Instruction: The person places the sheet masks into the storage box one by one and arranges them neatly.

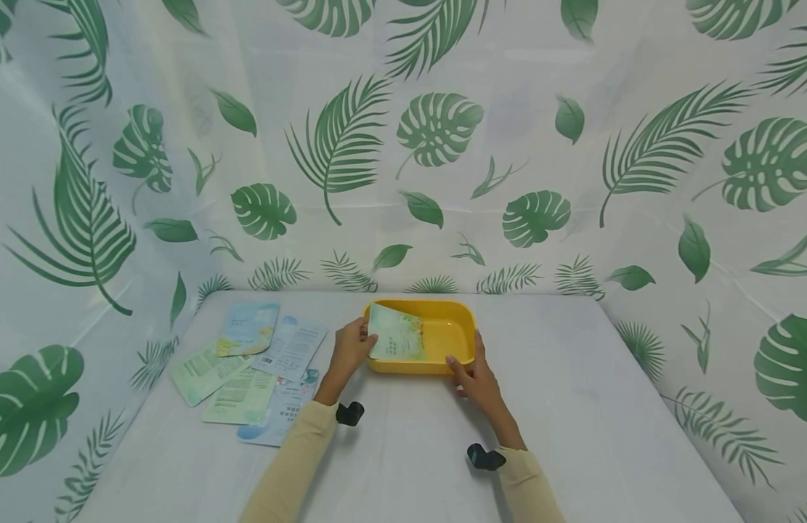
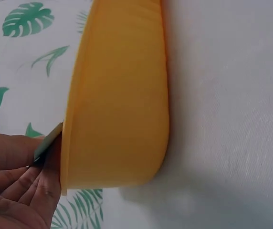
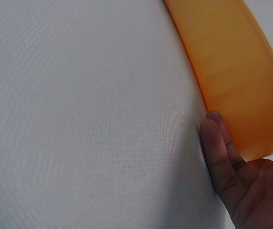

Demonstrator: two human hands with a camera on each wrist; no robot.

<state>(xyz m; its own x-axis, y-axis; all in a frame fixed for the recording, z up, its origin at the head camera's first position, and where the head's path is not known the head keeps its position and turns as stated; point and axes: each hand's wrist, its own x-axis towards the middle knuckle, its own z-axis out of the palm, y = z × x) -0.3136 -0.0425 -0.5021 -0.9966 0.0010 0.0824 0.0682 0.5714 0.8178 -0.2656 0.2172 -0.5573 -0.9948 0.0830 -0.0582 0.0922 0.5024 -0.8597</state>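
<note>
A yellow rectangular container [image 1: 408, 368] stands on the table between both hands. My left hand [image 1: 351, 350] pinches a pale green sheet mask packet [image 1: 391, 335] by its left side, thumb on top. That packet lies tilted over the left half of the container, and the left wrist view shows its edge [image 2: 48, 142] at the rim. With my right hand [image 1: 480, 379] I grip the container's front right corner, thumb at the rim. Fingers [image 3: 217, 148] of that hand lie low along the container's wall in the right wrist view. The container's floor under the packet is hidden.
Left of the container several flat packets lie overlapped: a blue-and-yellow one [image 1: 248, 329], a white one with a barcode [image 1: 290, 347], green ones [image 1: 241, 396] and a blue-white one [image 1: 279, 418]. A leaf-patterned curtain [image 1: 442, 240] encloses the white table [image 1: 573, 421] at the back and sides.
</note>
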